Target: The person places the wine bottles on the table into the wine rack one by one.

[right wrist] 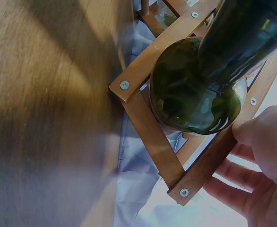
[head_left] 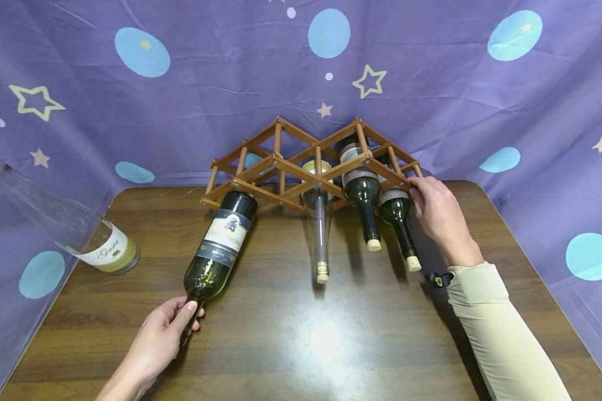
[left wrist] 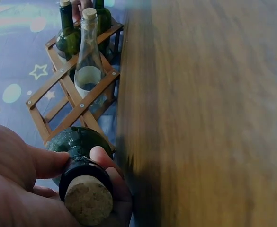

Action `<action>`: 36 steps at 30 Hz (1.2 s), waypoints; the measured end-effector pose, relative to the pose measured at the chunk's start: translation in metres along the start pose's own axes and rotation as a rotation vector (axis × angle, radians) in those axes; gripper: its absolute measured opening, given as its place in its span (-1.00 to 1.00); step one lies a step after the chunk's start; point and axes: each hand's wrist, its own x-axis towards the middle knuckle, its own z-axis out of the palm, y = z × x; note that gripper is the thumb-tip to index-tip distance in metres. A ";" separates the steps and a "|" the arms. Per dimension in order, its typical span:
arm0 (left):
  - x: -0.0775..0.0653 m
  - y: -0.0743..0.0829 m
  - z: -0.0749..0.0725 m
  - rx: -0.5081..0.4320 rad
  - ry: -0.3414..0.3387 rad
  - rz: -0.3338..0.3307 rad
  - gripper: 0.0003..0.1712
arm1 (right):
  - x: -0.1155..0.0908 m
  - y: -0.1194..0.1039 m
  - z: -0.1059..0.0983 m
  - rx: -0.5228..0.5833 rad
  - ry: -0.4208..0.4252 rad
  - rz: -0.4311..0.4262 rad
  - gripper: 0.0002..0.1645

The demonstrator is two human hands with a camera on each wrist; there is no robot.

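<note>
My left hand point(head_left: 155, 337) grips the neck of a dark green wine bottle point(head_left: 219, 239) with a white and blue label. Its base points at the left end of a wooden lattice wine rack point(head_left: 276, 161), and its cork point(left wrist: 89, 200) faces the left wrist camera. At the rack's right end, my right hand point(head_left: 438, 214) pinches a slat point(right wrist: 214, 153) between thumb and fingers. Three corked bottles lie in the rack: a clear bottle point(head_left: 321, 228), a green bottle point(head_left: 363, 192) and another green bottle point(head_left: 395, 211) nearest the right hand.
A clear bottle point(head_left: 114, 250) with a white and yellow-green label stands at the left of the wooden table point(head_left: 271, 334). Behind the rack hangs a purple cloth point(head_left: 205, 100) with stars and blue spots, which also runs along both sides.
</note>
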 end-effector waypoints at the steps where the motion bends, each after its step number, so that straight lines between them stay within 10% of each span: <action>1: 0.000 0.001 0.001 -0.014 -0.007 -0.012 -0.53 | 0.000 0.000 0.000 -0.001 0.000 0.002 -0.75; 16: 0.010 0.018 0.011 -0.268 -0.153 -0.022 -0.51 | 0.001 -0.001 -0.001 -0.004 -0.009 0.008 -0.76; 36: 0.039 0.036 0.021 -0.379 -0.240 0.064 -0.46 | 0.000 -0.001 -0.001 -0.011 0.004 0.003 -0.75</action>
